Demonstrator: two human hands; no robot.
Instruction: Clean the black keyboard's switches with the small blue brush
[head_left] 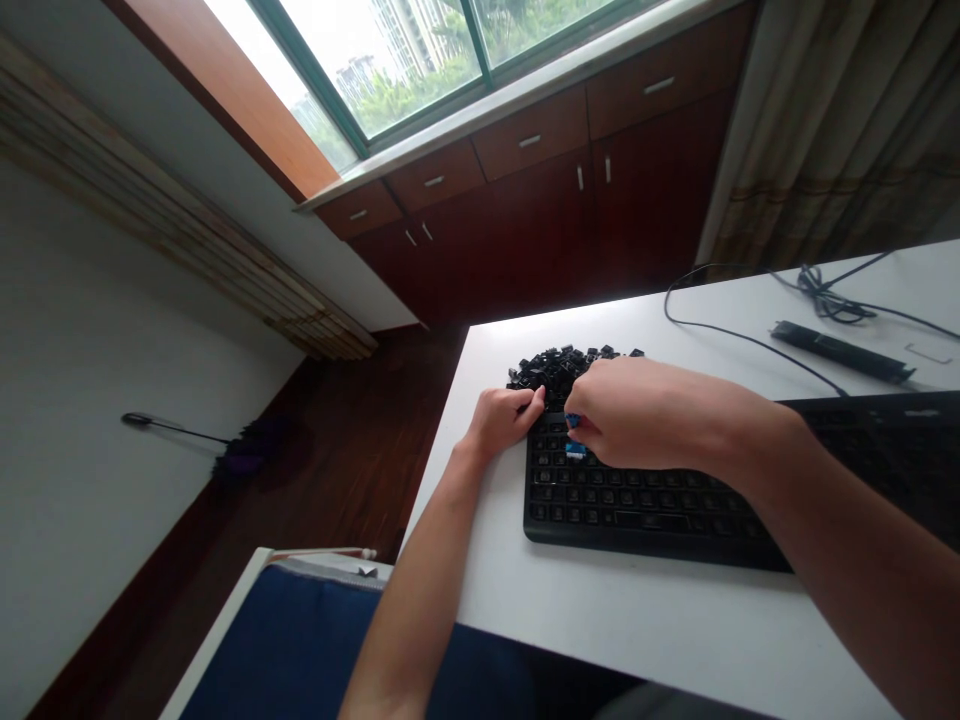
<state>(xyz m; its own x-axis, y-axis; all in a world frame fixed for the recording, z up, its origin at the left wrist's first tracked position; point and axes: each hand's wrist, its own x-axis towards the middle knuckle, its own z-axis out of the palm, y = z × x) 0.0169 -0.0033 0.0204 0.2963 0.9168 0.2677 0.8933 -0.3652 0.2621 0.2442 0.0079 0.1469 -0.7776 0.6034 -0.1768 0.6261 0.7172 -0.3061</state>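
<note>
A black keyboard (pixel 645 550) with its keycaps taken off lies on the white table. My left hand (pixel 504 418) is closed at its upper left corner, the fingers curled against the edge. Bent over the left part of the keyboard, my right hand (pixel 622 410) grips a small blue brush (pixel 575 450). The brush's pale lower edge is down at the key rows, and its upper part is mostly hidden by my fingers. Just behind both hands is a heap of loose black keycaps (pixel 559 368).
A cable (pixel 720 328) runs from the keyboard's back to a tangled coil. Near it on the table (pixel 600 610) lie a long black strip (pixel 840 350) and a thin bent metal piece (pixel 928 354). A dark blue chair (pixel 292 640) stands at lower left.
</note>
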